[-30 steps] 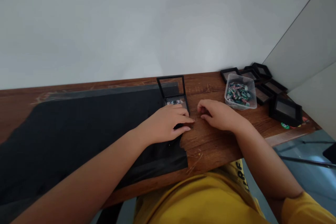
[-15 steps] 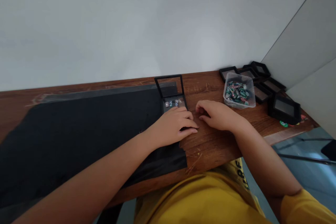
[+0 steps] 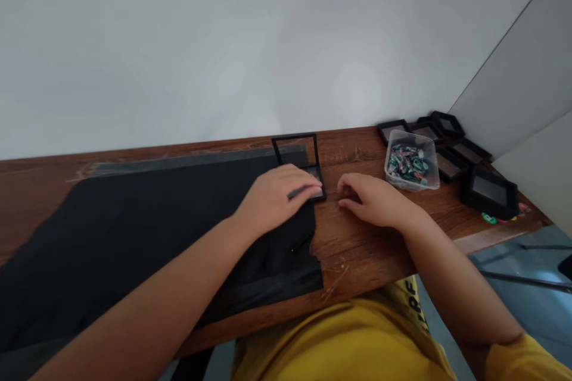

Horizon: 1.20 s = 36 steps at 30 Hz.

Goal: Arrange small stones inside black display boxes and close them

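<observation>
Left hand (image 3: 281, 190) has slid up and over the open black box (image 3: 316, 174) since half a second ago, when it lay lower and left a row of small pieces inside uncovered; now the hand hides most of the box's floor. From where I stand, its fingers are bent over the near part of the box, the thumb at the front edge, and I cannot tell whether they are pinching anything. That box sits at the right end of a black mat (image 3: 156, 232), its framed lid (image 3: 295, 137) raised at the back. Just beside it, the right hand (image 3: 373, 197) has hardly changed place above the bare wood of the tabletop (image 3: 353, 250), fingers slack and loosely curled, thumb parted from them. Beyond that wrist stands a clear plastic tub (image 3: 413, 186), well stocked with small, mostly green and pinkish pieces (image 3: 407, 164). More black boxes (image 3: 490, 191) crowd around its far side and to its right, near the corner of the walls, with a green bit (image 3: 488, 218) by the nearest one. At the table's front edge shows the person's yellow shirt (image 3: 357, 345).
</observation>
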Each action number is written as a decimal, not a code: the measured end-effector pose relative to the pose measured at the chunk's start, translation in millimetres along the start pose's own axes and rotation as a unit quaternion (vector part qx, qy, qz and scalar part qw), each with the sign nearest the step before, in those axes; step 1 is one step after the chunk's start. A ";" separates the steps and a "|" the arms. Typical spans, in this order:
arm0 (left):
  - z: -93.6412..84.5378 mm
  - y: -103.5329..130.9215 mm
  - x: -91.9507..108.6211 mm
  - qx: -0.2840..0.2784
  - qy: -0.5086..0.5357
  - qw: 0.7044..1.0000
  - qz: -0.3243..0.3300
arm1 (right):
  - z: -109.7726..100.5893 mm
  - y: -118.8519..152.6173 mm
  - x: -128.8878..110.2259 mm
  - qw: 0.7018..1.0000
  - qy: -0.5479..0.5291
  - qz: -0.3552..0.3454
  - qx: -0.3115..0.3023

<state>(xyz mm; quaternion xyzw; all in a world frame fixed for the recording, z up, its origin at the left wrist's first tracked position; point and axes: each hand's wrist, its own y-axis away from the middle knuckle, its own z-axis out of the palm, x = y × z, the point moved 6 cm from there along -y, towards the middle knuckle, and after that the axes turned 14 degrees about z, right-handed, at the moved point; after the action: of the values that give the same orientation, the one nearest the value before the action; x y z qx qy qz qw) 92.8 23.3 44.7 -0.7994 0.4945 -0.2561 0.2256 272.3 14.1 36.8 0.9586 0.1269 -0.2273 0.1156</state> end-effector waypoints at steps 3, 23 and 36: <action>-16.2 8.8 -30.5 0.018 -0.031 0.996 -0.084 | -0.4 -0.2 0.8 1.000 -0.002 0.002 0.006; 5.3 23.4 -50.1 -0.101 0.030 0.987 -0.119 | 2.9 3.3 -3.5 1.000 0.020 0.011 -0.018; -1.7 18.2 -49.1 -0.058 0.007 0.996 -0.065 | 1.4 3.4 -3.8 1.000 0.009 0.005 -0.006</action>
<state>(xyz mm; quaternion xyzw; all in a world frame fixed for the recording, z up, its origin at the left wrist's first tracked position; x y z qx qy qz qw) 60.8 60.2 25.6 -0.8397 0.4570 -0.2468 0.1586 269.4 9.8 37.8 0.9604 0.1250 -0.2177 0.1213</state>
